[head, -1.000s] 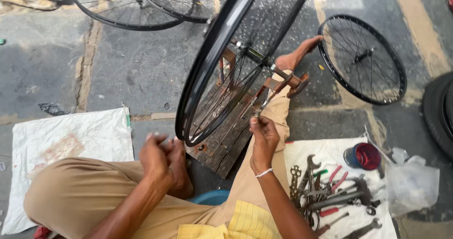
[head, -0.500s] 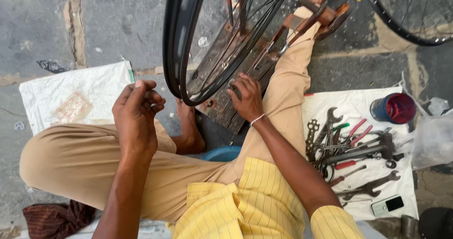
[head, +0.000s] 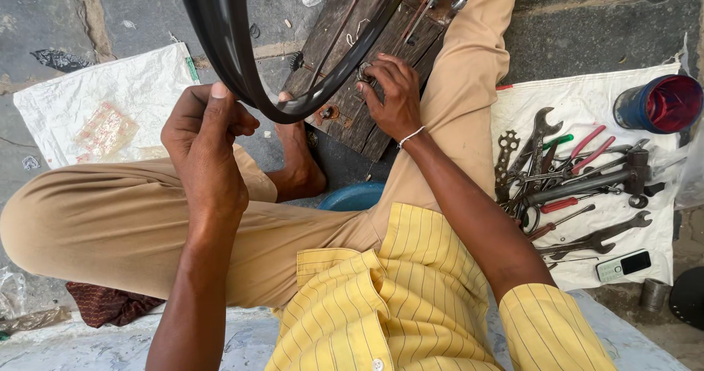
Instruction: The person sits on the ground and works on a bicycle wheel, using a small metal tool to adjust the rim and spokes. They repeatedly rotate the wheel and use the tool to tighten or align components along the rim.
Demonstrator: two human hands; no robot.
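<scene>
Stone pavement, white sacks spread either side. Left hand (head: 209,151) curled shut against black rim (head: 242,70). Right hand (head: 392,92) fingers pinched on spoke end over wooden stand (head: 352,19). Blue can (head: 656,103) beside tools (head: 572,180).

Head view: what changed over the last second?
The right hand dropped from the spokes to the black bicycle wheel rim low against the dark wooden stand. The left hand rose off the knee, closed beside the rim. The camera tilted down. Unchanged: metal tools on the white cloth.
</scene>
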